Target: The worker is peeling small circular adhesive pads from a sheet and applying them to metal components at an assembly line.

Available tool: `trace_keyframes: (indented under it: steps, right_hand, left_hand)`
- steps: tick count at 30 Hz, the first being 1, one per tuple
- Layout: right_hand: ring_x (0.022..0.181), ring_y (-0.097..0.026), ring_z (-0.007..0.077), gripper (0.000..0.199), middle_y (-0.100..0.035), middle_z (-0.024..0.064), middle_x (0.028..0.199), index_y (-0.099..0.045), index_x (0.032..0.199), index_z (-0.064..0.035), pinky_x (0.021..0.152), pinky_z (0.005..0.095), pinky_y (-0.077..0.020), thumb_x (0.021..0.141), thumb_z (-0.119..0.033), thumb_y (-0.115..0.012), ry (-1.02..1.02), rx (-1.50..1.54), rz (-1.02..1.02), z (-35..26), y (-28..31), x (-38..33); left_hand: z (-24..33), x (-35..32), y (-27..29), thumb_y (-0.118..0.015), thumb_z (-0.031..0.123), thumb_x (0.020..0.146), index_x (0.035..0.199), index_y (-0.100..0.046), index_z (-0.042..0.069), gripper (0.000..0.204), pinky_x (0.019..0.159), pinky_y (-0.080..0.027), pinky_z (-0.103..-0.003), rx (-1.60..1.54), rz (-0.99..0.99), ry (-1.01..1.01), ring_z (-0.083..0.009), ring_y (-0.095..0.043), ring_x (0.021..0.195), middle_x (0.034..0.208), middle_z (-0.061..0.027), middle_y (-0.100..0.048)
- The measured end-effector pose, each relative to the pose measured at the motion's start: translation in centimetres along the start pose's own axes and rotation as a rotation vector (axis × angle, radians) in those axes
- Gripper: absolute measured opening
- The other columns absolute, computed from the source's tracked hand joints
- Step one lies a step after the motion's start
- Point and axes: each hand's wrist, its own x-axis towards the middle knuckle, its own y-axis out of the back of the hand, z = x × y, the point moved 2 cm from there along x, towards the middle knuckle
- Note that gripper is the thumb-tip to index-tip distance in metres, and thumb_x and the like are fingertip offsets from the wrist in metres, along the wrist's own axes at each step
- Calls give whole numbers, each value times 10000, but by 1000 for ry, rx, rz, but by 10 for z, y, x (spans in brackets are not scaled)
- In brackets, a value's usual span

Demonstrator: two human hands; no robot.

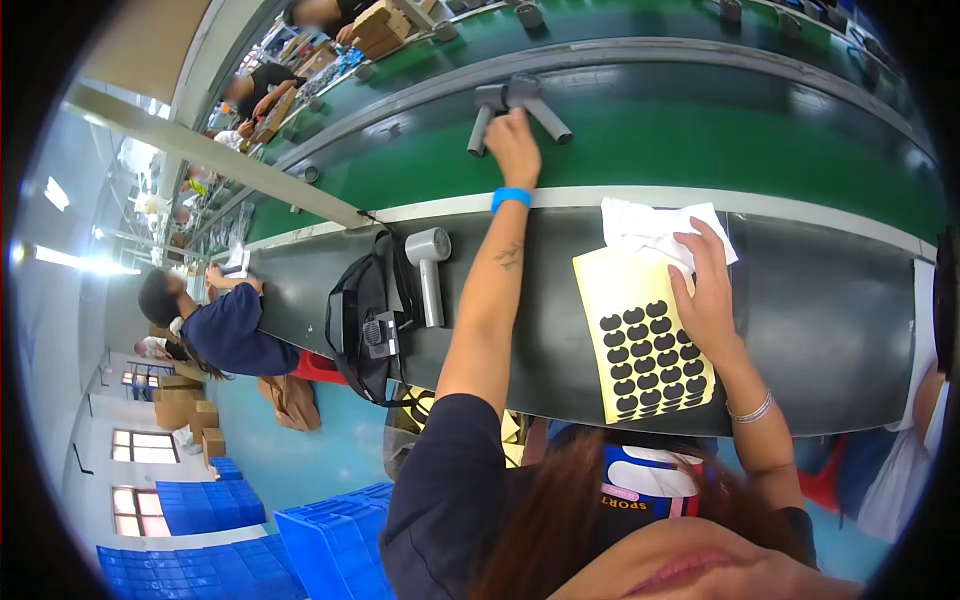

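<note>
My left hand (514, 150) reaches out over the green conveyor belt, its fingers closed at a grey hair dryer (480, 128). Right against that one lies a second grey hair dryer (548, 120), its handle slanting to the right. My right hand (708, 300) is spread out, fingers apart, over a crumpled white cloth or paper (645, 228) and the edge of a yellow sheet of black stickers (603, 290). Another grey hair dryer (430, 270) lies on the dark worktable, left of my left forearm.
Beside that hair dryer lies a black bag (350, 310) with straps. A slanting metal post (250, 170) rises at the table's far left edge. A co-worker (235, 315) sits further left. Blue crates (335, 540) stand on the floor at lower left.
</note>
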Motion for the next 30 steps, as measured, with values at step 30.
trace_keyframes:
  steps: [30]
  right_hand:
    - [1075,-560,276,217,-544,110,1243,-587,1080,-23,828,344,-469,864,-35,-573,9,58,6,-2,2,2]
  left_hand:
    - [209,-85,176,-754,34,744,1118,-500,-4,454,956,-483,-407,-716,-149,-783,-294,-616,1056,1108,-167,-610]
